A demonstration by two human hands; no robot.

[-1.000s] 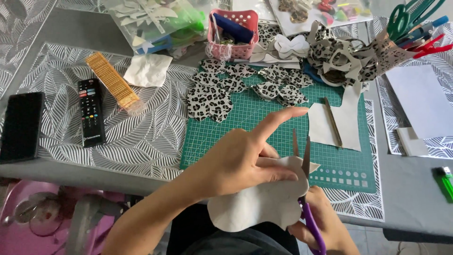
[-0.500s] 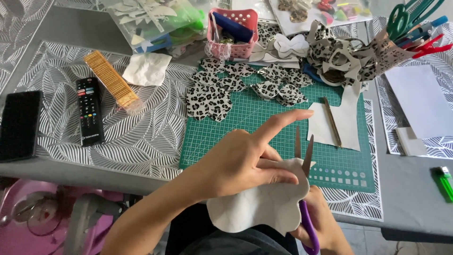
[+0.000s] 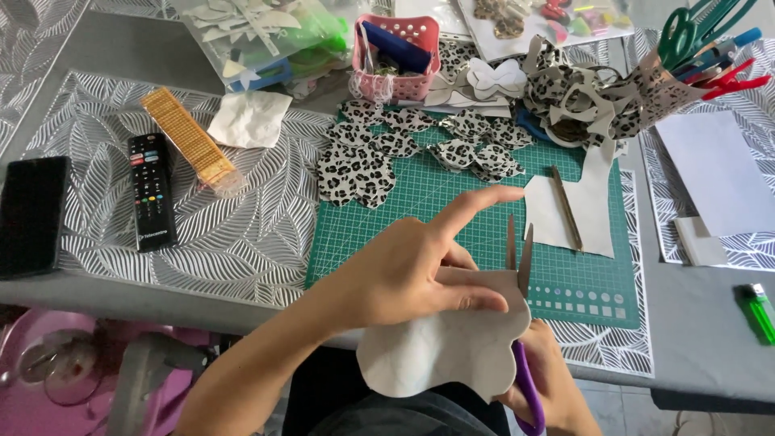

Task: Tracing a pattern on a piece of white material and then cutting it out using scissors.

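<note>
From the head view, the left hand is pinching a white fabric piece between thumb and fingers, with the forefinger stretching straight out toward the far side of the mat. The piece is hanging just off the near edge of the desk, over the person's lap, its lower edge already scalloped. The right hand is sitting under the piece, mostly hidden by it, fingers closed through the purple handles of the scissors; the blades are pointing up and away, slightly parted, at the piece's upper right edge.

Beyond the hands, the green mat is carrying a spread of leopard-print cutouts, a white sheet with a thin stick lying on it. A pink basket is standing at the mat's far edge. A remote, a phone and a gold strip are lying well apart to the left; a green lighter is lying to the right.

The step in hand looks to be cutting round the outline of the piece. The next snip probably calls for the left hand turning the fabric to feed the curve into the blades while keeping the fingers out of their way
</note>
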